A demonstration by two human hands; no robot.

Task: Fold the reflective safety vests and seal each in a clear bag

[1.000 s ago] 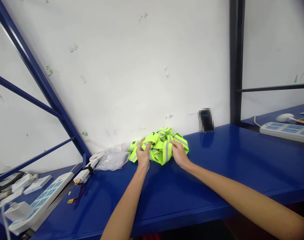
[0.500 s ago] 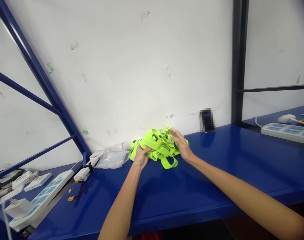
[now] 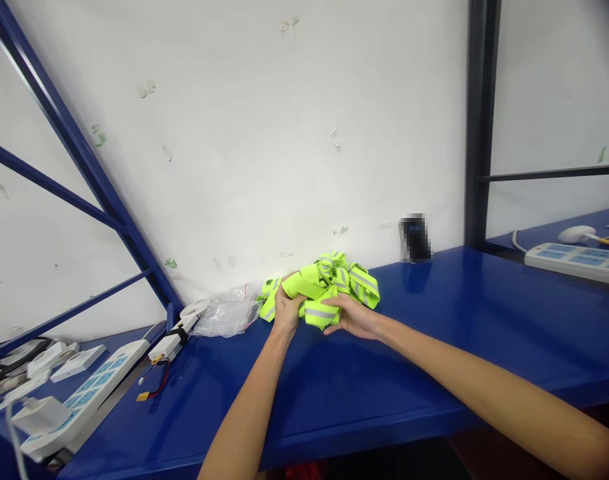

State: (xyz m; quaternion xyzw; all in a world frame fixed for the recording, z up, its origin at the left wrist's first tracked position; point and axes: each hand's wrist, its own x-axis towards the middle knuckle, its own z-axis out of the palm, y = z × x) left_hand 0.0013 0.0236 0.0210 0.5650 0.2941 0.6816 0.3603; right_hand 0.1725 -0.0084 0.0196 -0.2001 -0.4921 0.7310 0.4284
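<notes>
Both arms stretch forward and come close together over the blue table (image 3: 459,307). The left hand (image 3: 287,313) curls around part of the bright yellow-green strap pile (image 3: 320,285), which is by the wall (image 3: 254,133), and the right hand (image 3: 357,316) pinches a striped loop at its front, thumb on top.

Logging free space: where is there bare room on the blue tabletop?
Bare: tabletop between reflective straps, dark device, black post and right forearm; front strip between the forearms. Crowded: from straps leftward, with plastic bag and wired white pack.
</notes>
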